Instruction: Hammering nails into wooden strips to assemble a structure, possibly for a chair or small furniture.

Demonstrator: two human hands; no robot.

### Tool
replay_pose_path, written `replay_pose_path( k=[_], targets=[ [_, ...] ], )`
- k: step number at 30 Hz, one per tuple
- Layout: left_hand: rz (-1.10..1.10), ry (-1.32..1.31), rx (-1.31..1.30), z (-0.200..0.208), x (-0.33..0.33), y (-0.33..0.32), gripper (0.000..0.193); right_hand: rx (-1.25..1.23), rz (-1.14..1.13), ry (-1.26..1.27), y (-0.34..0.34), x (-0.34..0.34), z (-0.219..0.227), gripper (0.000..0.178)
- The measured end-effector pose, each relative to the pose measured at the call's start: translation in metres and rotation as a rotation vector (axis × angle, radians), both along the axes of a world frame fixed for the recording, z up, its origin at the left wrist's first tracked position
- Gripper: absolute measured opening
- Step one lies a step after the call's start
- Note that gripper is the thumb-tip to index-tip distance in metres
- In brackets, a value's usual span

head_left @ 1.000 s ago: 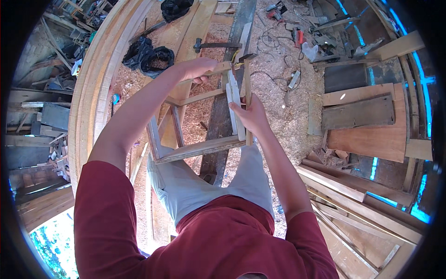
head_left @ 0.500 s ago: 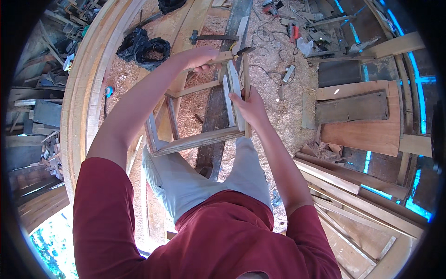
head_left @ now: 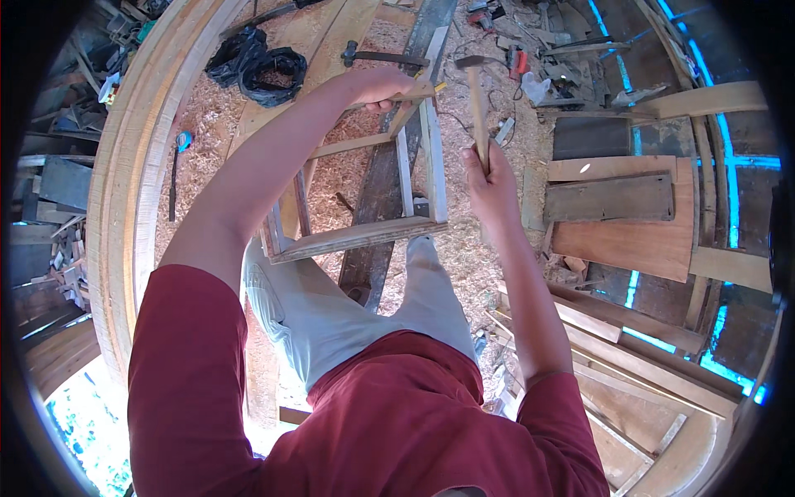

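My right hand [head_left: 494, 184] is wrapped round the wooden handle of a hammer [head_left: 479, 108], raised to the right of a wooden frame [head_left: 356, 238]. The hammer's dark head points away from me, apart from the wood. At the frame's far end, my left hand [head_left: 383, 86] is closed around its far rail. The frame is box-like, with crosspieces inside and pale, whitish faces along its right side. Its near rail lies just beyond my knees. A second hammer [head_left: 381, 58], dark-headed, lies just past my left hand.
Black plastic bags [head_left: 272, 76] sit at the far left, near long curved timbers [head_left: 137, 166]. A blue tape measure [head_left: 183, 141] lies by them. Wood shavings cover the floor [head_left: 505, 240]. Boards [head_left: 617, 215] lie to the right, with a red tool [head_left: 517, 62] and cables farther off.
My right hand has moved right, off the frame's side, carrying the hammer. The hammer now stands apart from the wood. My left hand keeps its hold on the far end.
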State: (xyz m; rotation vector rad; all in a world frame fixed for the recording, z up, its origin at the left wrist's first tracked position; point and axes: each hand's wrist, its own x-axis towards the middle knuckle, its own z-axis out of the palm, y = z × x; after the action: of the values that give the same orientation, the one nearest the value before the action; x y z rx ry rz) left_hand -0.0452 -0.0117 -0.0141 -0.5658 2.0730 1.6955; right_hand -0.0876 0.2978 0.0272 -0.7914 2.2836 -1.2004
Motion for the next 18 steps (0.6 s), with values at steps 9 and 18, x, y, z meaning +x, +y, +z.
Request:
replay_pose_path(
  k=[9,18],
  targets=[
    [0.025,0.021,-0.051,0.000,-0.001,-0.001,0.033,0.094,0.037,0.127,0.004,0.007,0.016,0.032],
    [0.023,0.011,-0.207,-0.015,-0.004,0.002,0.032,0.163,0.067,0.199,0.003,0.011,0.025,0.027]
  ],
)
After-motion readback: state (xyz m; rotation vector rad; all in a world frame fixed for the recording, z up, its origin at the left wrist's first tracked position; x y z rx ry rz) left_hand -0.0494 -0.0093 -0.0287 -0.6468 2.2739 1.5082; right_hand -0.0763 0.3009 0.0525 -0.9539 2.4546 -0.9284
